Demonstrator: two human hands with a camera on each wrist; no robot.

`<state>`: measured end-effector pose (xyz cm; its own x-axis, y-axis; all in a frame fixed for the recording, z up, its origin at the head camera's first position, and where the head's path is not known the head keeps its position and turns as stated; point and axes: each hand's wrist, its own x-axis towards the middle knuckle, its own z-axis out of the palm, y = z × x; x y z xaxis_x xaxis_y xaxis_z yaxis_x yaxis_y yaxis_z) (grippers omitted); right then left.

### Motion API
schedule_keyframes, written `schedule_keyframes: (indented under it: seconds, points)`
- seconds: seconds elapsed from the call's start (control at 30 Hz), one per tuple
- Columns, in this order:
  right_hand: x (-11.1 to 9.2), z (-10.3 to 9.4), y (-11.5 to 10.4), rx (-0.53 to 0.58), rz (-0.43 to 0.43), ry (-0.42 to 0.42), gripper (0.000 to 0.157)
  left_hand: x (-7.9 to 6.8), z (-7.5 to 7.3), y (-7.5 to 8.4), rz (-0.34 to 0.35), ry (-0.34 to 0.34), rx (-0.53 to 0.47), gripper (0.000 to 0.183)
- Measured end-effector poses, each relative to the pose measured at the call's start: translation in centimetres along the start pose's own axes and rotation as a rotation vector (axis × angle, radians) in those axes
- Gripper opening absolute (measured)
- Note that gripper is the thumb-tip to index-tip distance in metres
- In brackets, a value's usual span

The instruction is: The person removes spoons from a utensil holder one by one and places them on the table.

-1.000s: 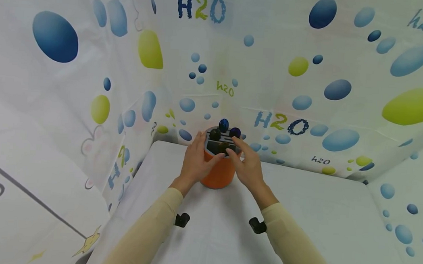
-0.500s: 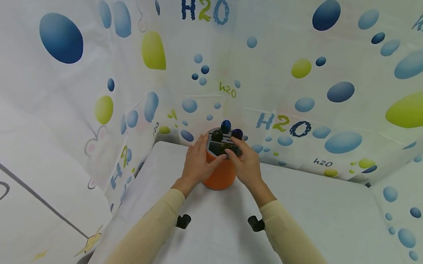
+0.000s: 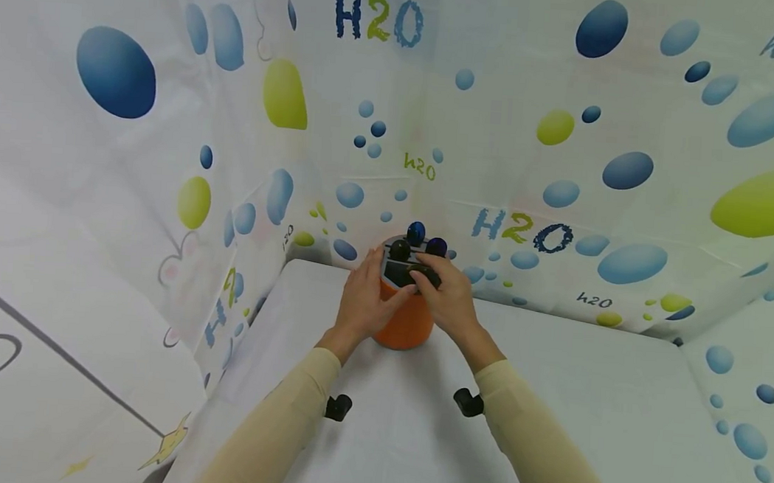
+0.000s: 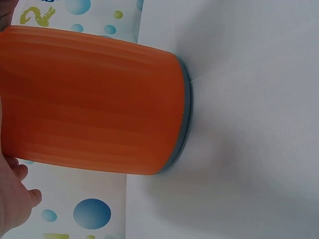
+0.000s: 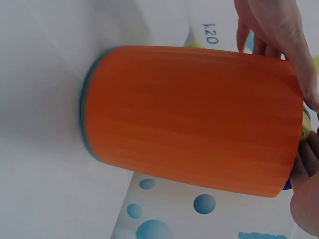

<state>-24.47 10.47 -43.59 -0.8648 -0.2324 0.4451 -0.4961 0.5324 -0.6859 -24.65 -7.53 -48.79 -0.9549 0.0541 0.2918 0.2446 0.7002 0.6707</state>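
An orange canister with a grey base and a grey slotted top stands upright on the white table. Several glossy round knobs or balls sit on that top, including a blue one, a dark green one and a purple-blue one. My left hand grips the canister's upper left side, thumb across the front rim. At the front right of the top, my right hand pinches a dark ball between thumb and index finger. A yellowish piece shows beside the fingers in the right wrist view.
White cloth covers the table. Behind it and to the left rise printed fabric walls with blue and green spots, close to the canister's back. Dark wrist-worn devices stick out under both sleeves.
The right thumb and index finger have shifted slightly left over the front ball and closed around it. My left hand keeps its place on the canister. The head view has drifted slightly.
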Motion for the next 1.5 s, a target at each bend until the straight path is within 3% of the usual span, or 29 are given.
schedule_keyframes:
  seconds: [0.23, 0.9, 1.5]
  points:
    - [0.27, -0.22, 0.13, -0.009, 0.018, -0.051, 0.038, 0.05, -0.06, -0.18, 0.016, 0.015, -0.013, 0.101]
    - [0.78, -0.12, 0.22, -0.002, 0.027, -0.071, 0.035, 0.12, 0.08, -0.12, 0.055, 0.041, -0.042, 0.100]
    - [0.82, -0.25, 0.31, -0.003, 0.027, -0.075, 0.034, 0.24, 0.38, -0.08, 0.007, -0.003, -0.034, 0.103]
